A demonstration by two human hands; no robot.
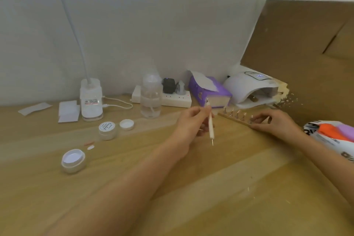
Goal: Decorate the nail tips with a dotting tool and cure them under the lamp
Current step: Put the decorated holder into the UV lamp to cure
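Dotting tool [211,124] sitting in L hand [193,120], fingers curled round shaft, tip pointing down over table [210,178]. R hand [275,120] pinching near end of strip [234,119] w/ nail tips [238,113] standing in a row. Lamp [249,86] sitting just behind strip, beside tissue box [208,90]; pots [107,130] lying well left

White dotting tool [211,124], purple tissue pack [208,92]
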